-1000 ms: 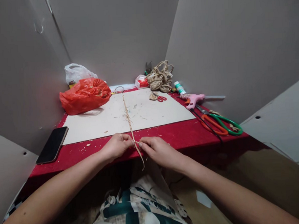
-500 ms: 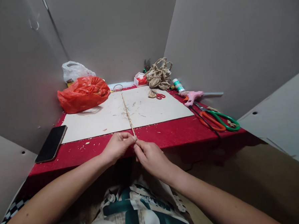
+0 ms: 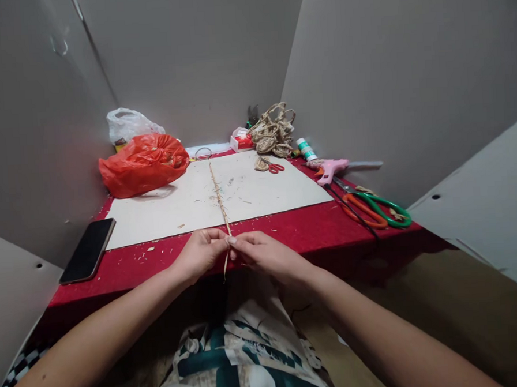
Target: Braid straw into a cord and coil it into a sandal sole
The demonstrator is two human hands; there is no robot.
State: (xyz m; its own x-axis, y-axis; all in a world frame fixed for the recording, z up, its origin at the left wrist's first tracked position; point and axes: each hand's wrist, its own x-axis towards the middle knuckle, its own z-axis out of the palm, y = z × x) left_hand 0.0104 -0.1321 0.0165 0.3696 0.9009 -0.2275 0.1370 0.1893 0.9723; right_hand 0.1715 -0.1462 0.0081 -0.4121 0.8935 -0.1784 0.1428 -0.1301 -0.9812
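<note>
A thin straw-coloured braided cord [image 3: 218,198] runs from the white board [image 3: 164,213] toward me over the front of the table. Near its close end, my left hand [image 3: 204,251] pinches it between thumb and fingers. My right hand [image 3: 261,252] grips the same spot from the other side, its fingertips touching those of the left. Below the hands a short loose end hangs past the table's edge. Exactly how the strands lie between the fingertips is hidden.
An orange-red plastic bag [image 3: 144,165] and a phone [image 3: 87,250] lie on the left. Rope coils [image 3: 275,132] and small red-handled scissors [image 3: 275,168] are at the back. On the right rest a pink glue gun [image 3: 333,169] and large scissors [image 3: 387,210]. Grey panels enclose the table.
My right hand has turned and shifted slightly, closing in against the left fingertips. A loose end of the cord now shows below the hands. The view has moved a little.
</note>
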